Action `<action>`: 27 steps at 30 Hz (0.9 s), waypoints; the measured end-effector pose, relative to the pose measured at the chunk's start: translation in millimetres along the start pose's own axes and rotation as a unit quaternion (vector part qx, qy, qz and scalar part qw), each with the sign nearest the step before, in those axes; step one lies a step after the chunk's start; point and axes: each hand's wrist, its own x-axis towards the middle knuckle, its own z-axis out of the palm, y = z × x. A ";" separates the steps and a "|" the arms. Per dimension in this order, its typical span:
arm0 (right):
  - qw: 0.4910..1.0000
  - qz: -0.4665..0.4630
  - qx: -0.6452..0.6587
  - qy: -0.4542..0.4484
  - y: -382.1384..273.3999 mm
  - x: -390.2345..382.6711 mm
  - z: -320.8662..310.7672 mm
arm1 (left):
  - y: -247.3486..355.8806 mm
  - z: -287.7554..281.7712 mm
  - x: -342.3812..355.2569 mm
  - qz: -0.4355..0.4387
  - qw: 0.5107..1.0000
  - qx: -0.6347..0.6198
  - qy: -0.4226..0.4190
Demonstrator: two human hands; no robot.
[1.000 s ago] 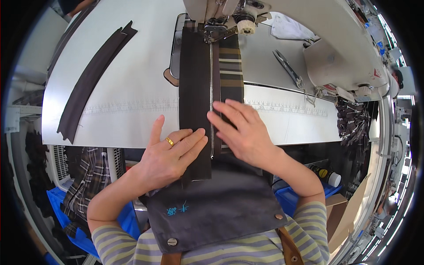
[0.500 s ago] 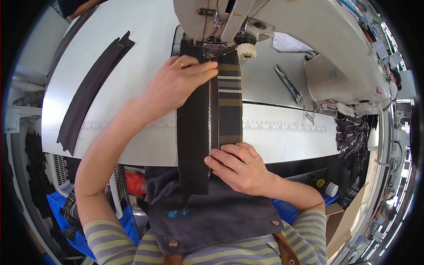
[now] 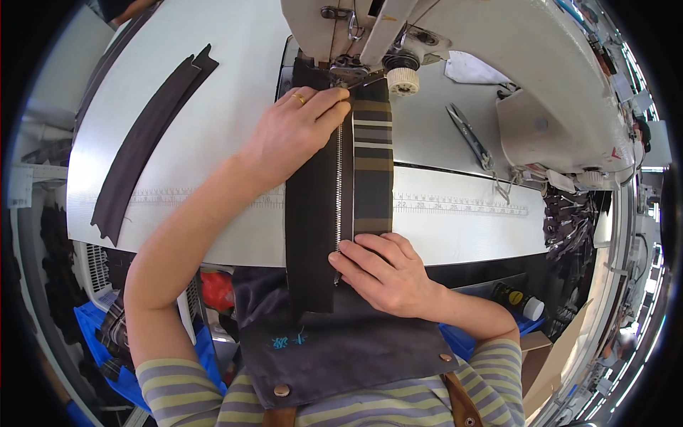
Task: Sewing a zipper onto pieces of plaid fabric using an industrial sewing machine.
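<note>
A metal-toothed zipper (image 3: 339, 186) runs lengthwise between a black fabric strip (image 3: 309, 235) and a striped cloth (image 3: 373, 171); its far end lies under the sewing machine's presser foot (image 3: 341, 80). My left hand (image 3: 302, 132), wearing a ring, is closed, its bunched fingertips pinching the zipper just in front of the foot. Close to the table's near edge, my right hand (image 3: 388, 274) grips the zipper's near end and the cloth beside it between thumb and fingers. The strip's near end hangs over my dark apron (image 3: 341, 356).
Another dark fabric strip (image 3: 153, 142) lies on the left of the white table (image 3: 235, 235). Thread snips (image 3: 469, 135) rest right of the machine head (image 3: 491, 43). Dark pieces (image 3: 573, 220) hang at the right edge; blue bins (image 3: 92, 324) stand below.
My left hand's fingers have drawn in from a stretched pose and now bunch at the zipper by the foot. My right hand stays about where it was.
</note>
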 end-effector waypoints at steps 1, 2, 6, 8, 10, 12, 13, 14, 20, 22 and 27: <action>1.000 -0.002 -0.006 -0.008 0.2 -1.0 0.0 | 3.0 1.0 -3.5 -0.051 0.998 -0.030 -0.006; 1.000 -0.003 -0.006 -0.008 -0.6 -1.4 -0.1 | 5.6 0.9 -6.9 -0.102 0.993 -0.060 -0.012; 0.999 0.006 -0.019 -0.032 -4.0 -2.1 -5.2 | 13.5 -9.9 -20.2 -0.149 0.978 -0.144 -0.017; 0.999 0.012 -0.019 -0.042 -4.5 -1.0 -5.7 | 13.4 -21.2 -23.1 -0.125 0.990 -0.054 -0.047; 0.999 0.004 -0.013 -0.041 -2.5 0.0 -5.9 | 11.4 -23.4 -24.9 -0.131 0.988 -0.060 -0.061; 0.999 0.001 -0.004 -0.037 0.4 2.4 -4.8 | 7.6 -24.8 -23.4 -0.139 0.985 -0.065 -0.075; 0.999 0.004 0.006 -0.033 1.5 3.1 -3.6 | 3.2 -23.8 -20.8 -0.133 0.986 -0.061 -0.076; 0.999 0.005 0.006 -0.033 3.0 4.3 -3.6 | 0.1 -23.2 -18.7 -0.127 0.987 -0.056 -0.077; 0.999 -0.002 0.016 -0.042 9.3 9.1 -5.8 | -3.6 -22.5 -16.9 -0.121 0.988 -0.052 -0.081; 0.999 0.009 0.017 -0.049 11.4 12.9 -7.6 | -4.9 -16.7 -21.6 -0.099 0.992 -0.016 -0.078; 0.998 0.019 0.018 -0.056 20.2 21.1 -8.8 | 16.7 -17.6 -21.2 -0.136 0.985 0.004 -0.106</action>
